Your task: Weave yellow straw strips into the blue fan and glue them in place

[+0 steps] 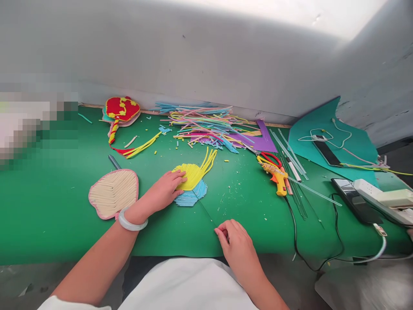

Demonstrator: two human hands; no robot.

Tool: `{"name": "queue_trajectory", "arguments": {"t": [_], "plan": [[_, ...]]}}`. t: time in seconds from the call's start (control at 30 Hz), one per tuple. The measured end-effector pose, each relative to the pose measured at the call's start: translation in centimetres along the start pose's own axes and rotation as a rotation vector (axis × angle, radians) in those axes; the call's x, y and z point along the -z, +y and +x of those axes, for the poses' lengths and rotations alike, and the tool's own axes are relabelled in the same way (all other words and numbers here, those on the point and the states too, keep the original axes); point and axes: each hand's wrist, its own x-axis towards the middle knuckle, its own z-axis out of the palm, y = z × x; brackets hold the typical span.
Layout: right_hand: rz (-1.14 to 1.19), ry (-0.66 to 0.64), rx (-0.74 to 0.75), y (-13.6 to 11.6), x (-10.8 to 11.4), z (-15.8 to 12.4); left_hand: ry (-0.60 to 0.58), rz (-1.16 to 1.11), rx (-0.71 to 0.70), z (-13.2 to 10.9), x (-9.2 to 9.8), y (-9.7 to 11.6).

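My left hand (pixel 166 187) rests on a yellow fan-shaped piece (pixel 190 174) made of fuzzy stems, its fingers laid over the left part and the thumb apart, low by the blue piece. Several loose yellow stems stick out at the upper right. Partly under the yellow piece lies a light blue fuzzy-stem piece (pixel 196 196) with angled edges. My right hand (pixel 237 243) pinches the near end of a thin dark wire (pixel 206 212). The wire's other end reaches onto the blue piece at the yellow edge. A cream fan shape with a pink rim (pixel 114 193) lies beside my left wrist.
A heap of coloured fuzzy stems (pixel 203 125) lies at the back, near a red and yellow fan (pixel 122 110). To the right are a yellow glue gun (pixel 277 177), red-handled scissors (pixel 270 159), glue sticks, wires, phones (pixel 355 200) and a power strip (pixel 374 193). Cords hang over the front edge.
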Motion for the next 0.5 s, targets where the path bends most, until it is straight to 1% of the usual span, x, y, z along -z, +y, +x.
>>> {"name": "queue_trajectory", "arguments": {"t": [0.27, 0.5], "plan": [[0.009, -0.032, -0.034, -0.46, 0.40, 0.18, -0.015, 0.014, 0.048, -0.05, -0.03, 0.13], [0.006, -0.011, -0.007, -0.51, 0.68, -0.13, -0.049, 0.025, 0.056, -0.06, -0.09, -0.13]]}}
